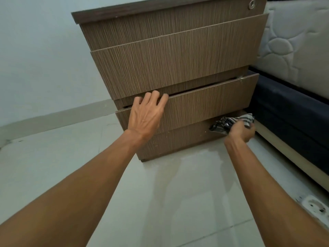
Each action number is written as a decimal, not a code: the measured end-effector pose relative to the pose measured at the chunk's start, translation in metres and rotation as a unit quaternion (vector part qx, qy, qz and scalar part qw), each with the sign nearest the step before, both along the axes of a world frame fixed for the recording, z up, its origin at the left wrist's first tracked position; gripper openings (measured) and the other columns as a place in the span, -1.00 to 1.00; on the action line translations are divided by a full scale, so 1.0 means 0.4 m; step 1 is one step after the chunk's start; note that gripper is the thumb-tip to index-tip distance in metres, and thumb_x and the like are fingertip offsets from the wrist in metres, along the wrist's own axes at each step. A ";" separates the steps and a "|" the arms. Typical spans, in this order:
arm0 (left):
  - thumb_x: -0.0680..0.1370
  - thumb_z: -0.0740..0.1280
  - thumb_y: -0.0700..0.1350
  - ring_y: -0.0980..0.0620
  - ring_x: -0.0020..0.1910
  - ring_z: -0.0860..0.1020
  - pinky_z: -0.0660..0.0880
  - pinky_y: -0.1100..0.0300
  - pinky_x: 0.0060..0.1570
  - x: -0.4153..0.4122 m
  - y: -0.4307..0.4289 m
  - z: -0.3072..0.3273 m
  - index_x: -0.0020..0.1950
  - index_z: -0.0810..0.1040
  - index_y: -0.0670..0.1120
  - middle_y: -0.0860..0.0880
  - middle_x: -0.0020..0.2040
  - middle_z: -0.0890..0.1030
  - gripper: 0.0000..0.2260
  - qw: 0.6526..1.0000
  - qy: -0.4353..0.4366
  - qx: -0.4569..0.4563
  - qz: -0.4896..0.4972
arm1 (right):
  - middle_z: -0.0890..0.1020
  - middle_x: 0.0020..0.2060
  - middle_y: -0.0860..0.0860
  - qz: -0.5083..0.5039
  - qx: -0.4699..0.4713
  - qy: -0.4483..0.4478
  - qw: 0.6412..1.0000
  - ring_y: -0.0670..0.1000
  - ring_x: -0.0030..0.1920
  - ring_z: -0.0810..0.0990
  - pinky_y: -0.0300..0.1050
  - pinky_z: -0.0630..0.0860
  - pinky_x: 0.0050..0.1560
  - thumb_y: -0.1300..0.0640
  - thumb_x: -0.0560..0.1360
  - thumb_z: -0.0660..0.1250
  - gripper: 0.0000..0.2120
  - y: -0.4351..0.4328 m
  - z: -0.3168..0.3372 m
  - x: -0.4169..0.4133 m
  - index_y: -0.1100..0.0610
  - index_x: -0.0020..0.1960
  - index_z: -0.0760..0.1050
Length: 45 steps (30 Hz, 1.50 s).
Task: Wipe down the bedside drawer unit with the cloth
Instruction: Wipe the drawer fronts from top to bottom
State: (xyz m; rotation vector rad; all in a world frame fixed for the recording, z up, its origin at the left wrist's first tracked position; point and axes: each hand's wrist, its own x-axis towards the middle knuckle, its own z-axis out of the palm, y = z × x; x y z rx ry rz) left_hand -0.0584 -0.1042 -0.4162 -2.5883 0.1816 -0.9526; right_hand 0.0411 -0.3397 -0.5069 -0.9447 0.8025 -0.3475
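Observation:
The brown wood-grain bedside drawer unit (170, 65) stands on the floor in front of me. Its lowest drawer (210, 102) is pulled slightly out, with a dark gap above its front. My left hand (147, 114) lies on that drawer's front, its fingers hooked over the top edge near the left end. My right hand (240, 130) grips a bunched black-and-white striped cloth (229, 123) and presses it against the unit's base panel below the drawer, at the lower right corner.
A white quilted mattress (293, 38) on a dark blue bed base (288, 114) stands directly right of the unit. A white power strip (315, 207) lies on the pale tiled floor (178, 193) at the right edge. A pale wall (39, 59) rises on the left.

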 end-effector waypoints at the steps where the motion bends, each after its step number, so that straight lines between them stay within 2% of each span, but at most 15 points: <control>1: 0.43 0.45 -0.24 -0.06 -0.10 0.46 0.38 0.05 -0.17 -0.003 0.000 0.000 0.26 0.45 -0.09 -0.09 0.00 0.48 -0.57 1.000 -0.004 0.017 -0.011 | 0.58 0.21 0.03 0.000 0.007 0.004 1.000 -0.05 -0.05 0.58 -0.34 0.49 -0.24 0.23 0.57 0.27 -0.58 0.010 -0.009 -0.019 0.02 0.41 0.41; 3: 0.41 0.40 -0.32 -0.06 -0.11 0.46 0.37 0.05 -0.18 -0.007 -0.003 0.001 0.22 0.47 -0.10 -0.09 -0.01 0.48 -0.60 0.998 -0.008 0.058 -0.032 | 0.59 0.21 0.04 0.007 0.006 0.006 1.000 -0.01 -0.04 0.58 -0.25 0.51 -0.12 0.24 0.55 0.27 -0.56 0.041 -0.021 -0.056 0.01 0.41 0.41; 5: 0.42 0.38 -0.33 -0.06 -0.12 0.45 0.38 0.05 -0.20 -0.009 -0.005 0.003 0.18 0.49 -0.13 -0.10 -0.02 0.48 -0.65 0.994 -0.004 0.099 -0.046 | 0.57 0.17 0.04 0.025 0.004 0.004 1.000 0.01 -0.03 0.56 -0.24 0.48 -0.09 0.25 0.55 0.26 -0.56 0.079 -0.025 -0.086 0.03 0.41 0.41; 11: 0.48 0.28 -0.34 -0.04 -0.14 0.44 0.38 0.09 -0.24 -0.002 -0.001 -0.002 0.19 0.50 -0.16 -0.10 -0.01 0.49 -0.70 0.987 0.037 0.142 -0.067 | 0.56 0.17 0.04 0.086 0.005 -0.029 0.996 -0.05 -0.11 0.57 -0.40 0.42 -0.39 0.25 0.55 0.25 -0.54 0.166 -0.009 -0.139 0.00 0.42 0.39; 17: 0.45 0.17 -0.34 -0.04 -0.07 0.45 0.41 0.11 -0.19 0.008 0.009 0.003 0.24 0.49 -0.15 -0.11 0.08 0.49 -0.62 0.987 0.077 0.135 -0.048 | 0.54 0.20 0.04 0.128 -0.002 -0.042 0.991 -0.16 -0.16 0.54 -0.46 0.41 -0.49 0.25 0.57 0.25 -0.52 0.200 -0.004 -0.165 -0.02 0.45 0.35; 21: 0.46 0.28 -0.31 -0.05 0.00 0.47 0.44 0.10 -0.11 0.015 0.024 -0.007 0.26 0.48 -0.17 -0.11 0.12 0.49 -0.63 0.987 0.090 0.125 -0.036 | 0.51 0.27 0.01 0.141 -0.012 -0.043 0.989 -0.10 -0.06 0.57 -0.37 0.45 -0.36 0.23 0.58 0.25 -0.52 0.197 -0.009 -0.173 -0.05 0.46 0.33; 25: 0.49 0.11 -0.31 -0.08 0.04 0.48 0.47 0.07 -0.08 0.016 0.026 -0.019 0.30 0.45 -0.19 -0.14 0.18 0.48 -0.60 0.988 0.092 0.120 -0.031 | 0.50 0.28 0.01 0.149 -0.023 -0.047 0.987 -0.05 0.02 0.57 -0.44 0.44 -0.40 0.24 0.58 0.25 -0.52 0.196 -0.018 -0.182 -0.03 0.46 0.33; 27: 0.49 0.11 -0.30 -0.09 0.03 0.49 0.49 0.07 -0.08 0.010 0.025 -0.039 0.28 0.47 -0.20 -0.16 0.19 0.49 -0.62 0.989 0.103 0.102 -0.028 | 0.52 0.26 0.02 0.158 -0.023 -0.051 0.986 -0.03 0.05 0.59 -0.41 0.48 -0.37 0.25 0.58 0.24 -0.52 0.205 -0.024 -0.193 -0.03 0.46 0.34; 30: 0.47 0.31 -0.33 -0.05 -0.07 0.50 0.48 0.11 -0.17 -0.015 0.034 -0.087 0.20 0.53 -0.20 -0.13 0.08 0.52 -0.70 0.989 0.135 0.053 -0.020 | 0.53 0.26 0.03 0.172 -0.024 -0.051 0.984 0.03 0.11 0.60 -0.31 0.53 -0.24 0.25 0.57 0.24 -0.52 0.230 -0.037 -0.215 -0.05 0.45 0.35; 32: 0.42 0.42 -0.37 -0.02 -0.14 0.47 0.46 0.15 -0.24 -0.042 0.049 -0.116 0.17 0.54 -0.21 -0.11 0.00 0.50 -0.67 0.985 0.173 0.015 -0.002 | 0.54 0.24 0.03 0.180 -0.011 -0.051 0.982 0.02 0.08 0.61 -0.30 0.54 -0.25 0.26 0.58 0.23 -0.52 0.252 -0.050 -0.231 -0.05 0.45 0.35; 34: 0.42 0.41 -0.40 -0.02 -0.14 0.46 0.48 0.17 -0.20 -0.070 0.067 -0.145 0.21 0.50 -0.22 -0.11 0.00 0.48 -0.63 0.976 0.214 -0.020 0.019 | 0.55 0.22 0.04 0.188 0.009 -0.043 0.981 0.00 0.05 0.62 -0.30 0.54 -0.27 0.26 0.58 0.23 -0.52 0.280 -0.068 -0.250 -0.06 0.45 0.36; 39: 0.49 0.34 -0.37 -0.10 0.10 0.49 0.52 0.09 0.03 -0.113 0.104 -0.198 0.40 0.35 -0.20 -0.14 0.21 0.47 -0.51 0.957 0.257 -0.115 0.064 | 0.59 0.16 0.06 0.205 0.083 -0.002 0.975 0.00 -0.02 0.64 -0.23 0.55 -0.24 0.28 0.54 0.21 -0.52 0.386 -0.128 -0.313 -0.04 0.41 0.40; 45: 0.49 0.32 -0.33 -0.13 0.26 0.45 0.49 0.05 0.14 -0.120 0.136 -0.232 0.46 0.31 -0.19 -0.15 0.33 0.46 -0.47 0.949 0.262 -0.170 0.041 | 0.60 0.18 0.09 0.226 0.165 0.037 0.959 0.08 0.06 0.63 0.05 0.61 0.11 0.25 0.51 0.20 -0.51 0.505 -0.176 -0.345 -0.02 0.41 0.41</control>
